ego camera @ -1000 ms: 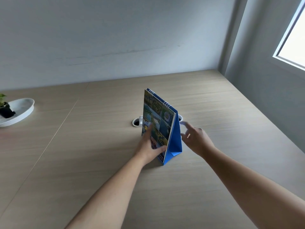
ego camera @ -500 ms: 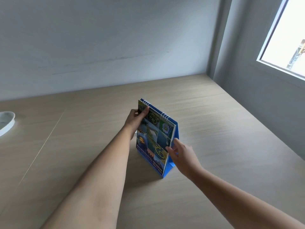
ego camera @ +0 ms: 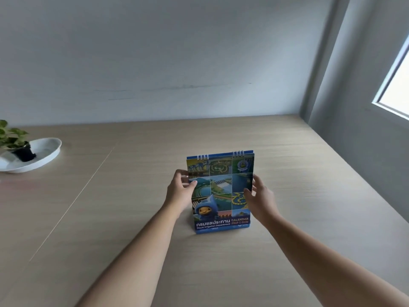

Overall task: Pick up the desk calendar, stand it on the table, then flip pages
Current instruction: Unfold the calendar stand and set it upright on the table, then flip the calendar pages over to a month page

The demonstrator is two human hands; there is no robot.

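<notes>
One desk calendar (ego camera: pixel 220 193) stood upright on the wooden table (ego camera: pixel 309 185), its cover facing the camera — a grid of photo tiles, a blue cartoon figure low on the left, and a blue band of lettering along the bottom edge. Two sets of white wire rings bound the calendar's top edge. Left hand (ego camera: pixel 179 191) gripped the calendar's left edge at about mid-height, thumb on the cover and fingers curled behind. Right hand (ego camera: pixel 260 197) held the calendar's right edge at a similar height, thumb lying on the cover, the other fingers running up along the edge; both bare forearms reached in from the near side. Far left of the calendar, well apart from it, sat a white dish (ego camera: pixel 47 152) carrying a small green plant (ego camera: pixel 12 135) in a black pot. Beyond the calendar rose a pale wall (ego camera: pixel 177 58) — to its right, a window (ego camera: pixel 396 85).
</notes>
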